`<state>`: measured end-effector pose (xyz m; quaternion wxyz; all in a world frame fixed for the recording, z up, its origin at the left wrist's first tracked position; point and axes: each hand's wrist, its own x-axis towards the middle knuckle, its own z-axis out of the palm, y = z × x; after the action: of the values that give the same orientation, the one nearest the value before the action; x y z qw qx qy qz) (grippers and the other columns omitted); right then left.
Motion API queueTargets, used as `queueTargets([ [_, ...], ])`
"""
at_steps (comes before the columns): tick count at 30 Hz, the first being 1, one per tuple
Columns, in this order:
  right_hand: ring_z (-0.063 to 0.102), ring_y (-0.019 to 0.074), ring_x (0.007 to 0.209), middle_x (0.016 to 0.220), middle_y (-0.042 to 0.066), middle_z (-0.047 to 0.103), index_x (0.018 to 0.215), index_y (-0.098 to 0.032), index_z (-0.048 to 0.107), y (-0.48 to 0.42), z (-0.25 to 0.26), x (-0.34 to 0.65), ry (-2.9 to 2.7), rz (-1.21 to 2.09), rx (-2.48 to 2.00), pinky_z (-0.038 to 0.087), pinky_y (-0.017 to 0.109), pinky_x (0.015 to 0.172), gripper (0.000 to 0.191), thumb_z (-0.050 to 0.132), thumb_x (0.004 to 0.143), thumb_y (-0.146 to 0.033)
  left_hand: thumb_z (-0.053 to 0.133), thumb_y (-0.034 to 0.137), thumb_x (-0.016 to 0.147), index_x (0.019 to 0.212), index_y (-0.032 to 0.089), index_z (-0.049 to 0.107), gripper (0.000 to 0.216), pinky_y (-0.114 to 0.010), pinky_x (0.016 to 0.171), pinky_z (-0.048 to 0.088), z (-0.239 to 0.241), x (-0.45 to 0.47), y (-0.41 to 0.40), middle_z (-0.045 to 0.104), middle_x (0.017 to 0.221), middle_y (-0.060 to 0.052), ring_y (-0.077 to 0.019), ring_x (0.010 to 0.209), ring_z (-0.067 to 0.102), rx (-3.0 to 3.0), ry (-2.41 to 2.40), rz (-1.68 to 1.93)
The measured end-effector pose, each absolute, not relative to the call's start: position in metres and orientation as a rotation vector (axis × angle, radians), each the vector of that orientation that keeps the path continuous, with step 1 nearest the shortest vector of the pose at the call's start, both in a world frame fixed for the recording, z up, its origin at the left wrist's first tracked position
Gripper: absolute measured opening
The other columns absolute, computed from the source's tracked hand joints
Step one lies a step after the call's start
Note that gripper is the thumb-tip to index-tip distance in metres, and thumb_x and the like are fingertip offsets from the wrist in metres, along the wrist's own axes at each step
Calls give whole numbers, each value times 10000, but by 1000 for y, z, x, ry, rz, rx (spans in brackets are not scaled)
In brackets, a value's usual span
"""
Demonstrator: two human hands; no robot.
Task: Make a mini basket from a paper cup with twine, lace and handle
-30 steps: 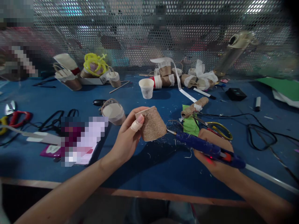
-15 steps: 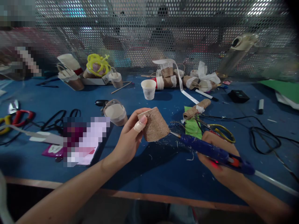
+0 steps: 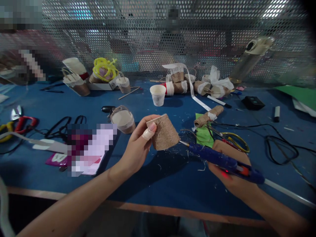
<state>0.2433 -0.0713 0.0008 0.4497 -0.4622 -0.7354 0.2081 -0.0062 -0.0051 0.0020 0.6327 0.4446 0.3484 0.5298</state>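
My left hand (image 3: 140,144) grips a small cup wrapped in brown twine (image 3: 166,133), tilted on its side, with a bandaged thumb on the outside. My right hand (image 3: 232,161) is closed around a blue hot glue gun (image 3: 219,157), a clear glue stick (image 3: 288,193) jutting from its back. The nozzle tip is at the lower right edge of the cup; whether it touches I cannot tell. A red light glows under the gun. Left of my left hand stands a twine cup with white lining and a handle (image 3: 122,120). A white paper cup (image 3: 158,94) stands behind.
Scissors with yellow handles (image 3: 235,141), green paper (image 3: 204,133) and a twine roll (image 3: 208,117) lie beside my right hand. A black cable (image 3: 276,161) loops at right. Pliers (image 3: 24,123) and a phone-like pink item (image 3: 95,154) lie left. A perforated metal screen (image 3: 145,42) borders the back.
Both hands hold nearly the same position, the nozzle still at the cup's edge. The gun's rear end has shifted slightly left, and the whole view has shifted a little.
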Motion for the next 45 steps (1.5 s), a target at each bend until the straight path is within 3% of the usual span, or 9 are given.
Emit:
queueTargets([
  [18,401,115,560,655,-35,415,680,-215,409,-72,1,243,-1782,514,-1130,319,301,532,290,601,824,-52,684,465,898,1135,281,679,300,-351,803,564,1,-7,-4,656,1191,-51,-214,934,645,979,783,1215],
  [28,393,104,564,653,-45,415,679,-208,409,-72,1,243,-1755,497,-1082,316,293,532,290,614,831,-70,650,472,914,1175,234,657,353,-427,922,562,9,-4,-5,657,1258,-90,-306,1136,634,974,815,1178],
  [34,398,118,566,651,-36,409,669,-217,402,-71,2,240,-1765,497,-1124,325,303,531,296,604,813,-55,674,449,910,1158,267,679,308,-358,823,577,2,-7,-4,657,1227,-58,-244,1000,667,968,766,1202],
  [45,390,115,551,638,-41,413,674,-217,422,-72,4,240,-1757,510,-1123,314,304,530,273,601,808,-59,668,428,922,1114,244,684,267,-324,848,571,8,-4,-7,675,1142,-59,-239,1067,659,941,768,1218],
])
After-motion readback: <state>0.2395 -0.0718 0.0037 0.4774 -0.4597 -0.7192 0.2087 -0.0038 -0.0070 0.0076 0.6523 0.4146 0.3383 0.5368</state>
